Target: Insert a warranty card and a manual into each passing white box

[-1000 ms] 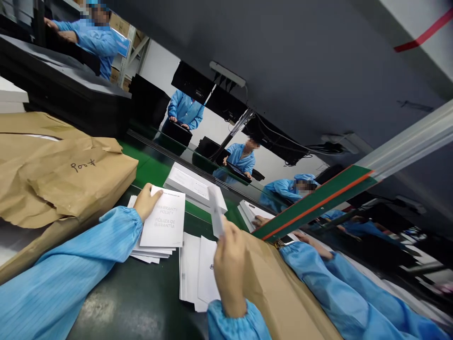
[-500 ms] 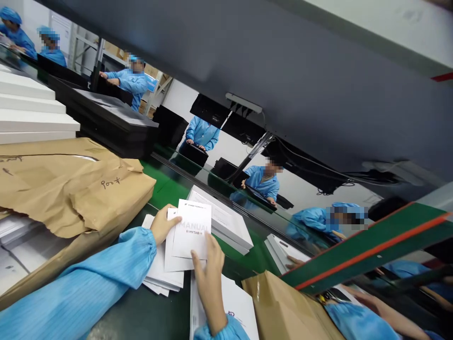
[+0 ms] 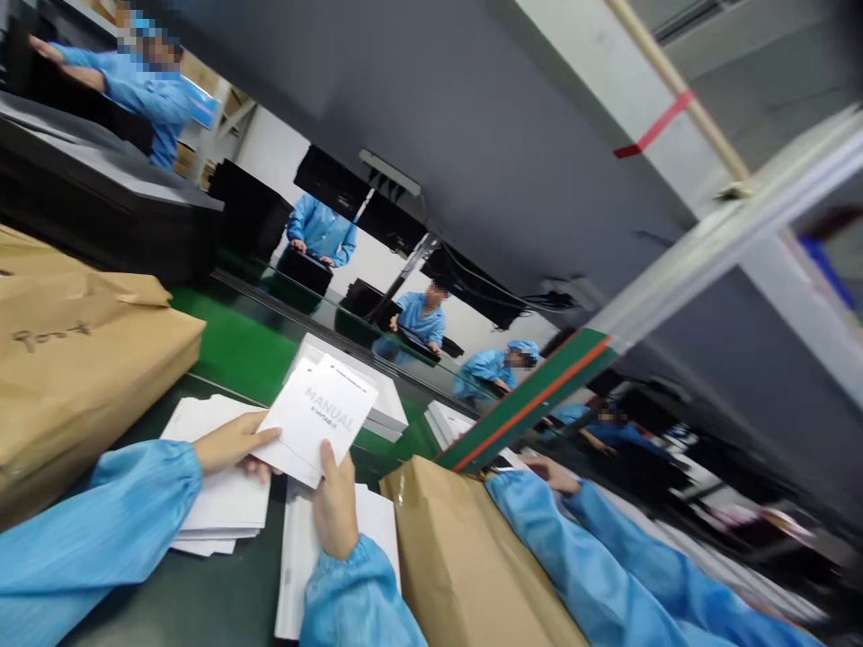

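Note:
Two white manuals (image 3: pixel 330 404), the upper one printed "MANUAL", are held overlapped and tilted above the bench. My left hand (image 3: pixel 233 445) is closed on their left edge, thumb on top and fingers underneath. At the lower right edge, my right hand (image 3: pixel 337 508) grips them with its thumb on the front cover. Under my left hand lies a loose pile of white booklets (image 3: pixel 219 508). A second white stack (image 3: pixel 381 521) sits below my right hand, partly covered by it.
Brown paper packages stand at the left (image 3: pixel 94 359) and right (image 3: pixel 465 548). White boxes (image 3: pixel 387 400) lie behind the manuals on the green conveyor (image 3: pixel 229 346). A green post with an orange stripe (image 3: pixel 532 395) slants up at right, near a co-worker's blue sleeves (image 3: pixel 559 539).
The view has swung to the right, so the bench things sit further left. The two manuals have turned clockwise, and both my hands still hold them.

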Demonstrator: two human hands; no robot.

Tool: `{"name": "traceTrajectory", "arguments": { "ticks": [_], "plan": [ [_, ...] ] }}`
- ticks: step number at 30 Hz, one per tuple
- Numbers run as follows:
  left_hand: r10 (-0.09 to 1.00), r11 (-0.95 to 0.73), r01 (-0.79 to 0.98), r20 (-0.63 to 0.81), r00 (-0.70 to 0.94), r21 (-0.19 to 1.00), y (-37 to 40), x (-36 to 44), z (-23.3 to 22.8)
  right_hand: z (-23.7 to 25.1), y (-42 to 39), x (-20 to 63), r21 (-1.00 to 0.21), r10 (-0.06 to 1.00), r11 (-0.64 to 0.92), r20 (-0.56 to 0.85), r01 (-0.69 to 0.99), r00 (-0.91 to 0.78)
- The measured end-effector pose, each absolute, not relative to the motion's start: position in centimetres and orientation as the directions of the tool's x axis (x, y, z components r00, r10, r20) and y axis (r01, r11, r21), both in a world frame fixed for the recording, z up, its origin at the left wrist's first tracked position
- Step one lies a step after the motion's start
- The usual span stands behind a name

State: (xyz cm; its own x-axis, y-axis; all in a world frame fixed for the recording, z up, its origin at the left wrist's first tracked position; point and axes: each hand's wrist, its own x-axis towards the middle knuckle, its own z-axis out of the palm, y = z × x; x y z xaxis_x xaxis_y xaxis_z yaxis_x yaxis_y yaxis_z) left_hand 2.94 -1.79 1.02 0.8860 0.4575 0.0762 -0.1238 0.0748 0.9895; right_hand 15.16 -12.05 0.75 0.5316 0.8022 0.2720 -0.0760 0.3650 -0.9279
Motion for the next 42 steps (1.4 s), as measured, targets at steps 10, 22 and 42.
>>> {"name": "traceTrajectory", "arguments": {
  "ticks": [10,22,42],
  "plan": [
    [0.606,0.084,-0.113,0.039,0.794,0.99,-1.9,3.0,1.1,0.1,-12.2,15.3,-0.981,0.921,0.122,0.056,-0.149,0.386],
    [0.731,0.021,-0.138,0.078,0.678,0.99,-1.8,3.1,1.1,-0.4,-11.9,15.5,-0.985,0.899,0.133,0.074,-0.109,0.431],
    [0.696,-0.006,-0.106,0.08,0.713,0.994,-2.0,3.0,1.3,-0.4,-12.2,15.5,-0.987,0.89,0.121,0.061,-0.106,0.453]
  ]
}}
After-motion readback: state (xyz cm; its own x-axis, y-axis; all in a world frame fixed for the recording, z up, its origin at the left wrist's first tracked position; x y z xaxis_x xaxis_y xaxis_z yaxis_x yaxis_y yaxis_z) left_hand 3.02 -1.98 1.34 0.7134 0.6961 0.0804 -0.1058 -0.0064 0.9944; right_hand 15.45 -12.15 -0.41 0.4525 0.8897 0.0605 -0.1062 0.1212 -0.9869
